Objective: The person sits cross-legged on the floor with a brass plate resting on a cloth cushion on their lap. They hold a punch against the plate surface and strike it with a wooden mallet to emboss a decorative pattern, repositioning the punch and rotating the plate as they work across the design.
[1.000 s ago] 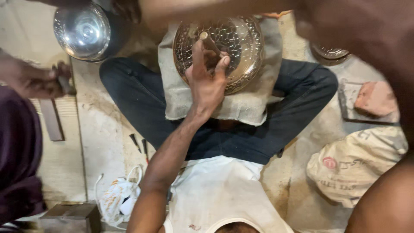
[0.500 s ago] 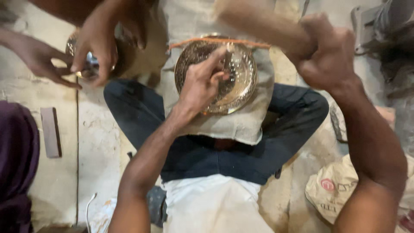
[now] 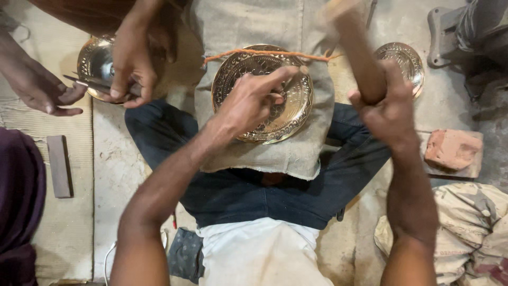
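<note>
An engraved brass plate (image 3: 275, 119) lies on a sackcloth pad (image 3: 254, 32) across my crossed legs. My left hand (image 3: 251, 100) rests on the plate and pinches a small metal punch (image 3: 290, 79) against its face. My right hand (image 3: 389, 108) is raised to the right of the plate, gripping a wooden mallet (image 3: 360, 47) whose top end is blurred. An orange string (image 3: 264, 53) runs across the pad above the plate.
A co-worker's hands (image 3: 129, 63) at the upper left hold a second brass bowl (image 3: 95, 63) and a thin tool. A smaller brass plate (image 3: 405, 61) lies at the upper right, a brick (image 3: 452, 148) and a sack (image 3: 471, 228) to the right, a flat bar (image 3: 58, 167) on the left.
The view has shifted down. My right hand with the mallet has swung in from the top and now stands upright right of the plate. My left hand stays on the plate.
</note>
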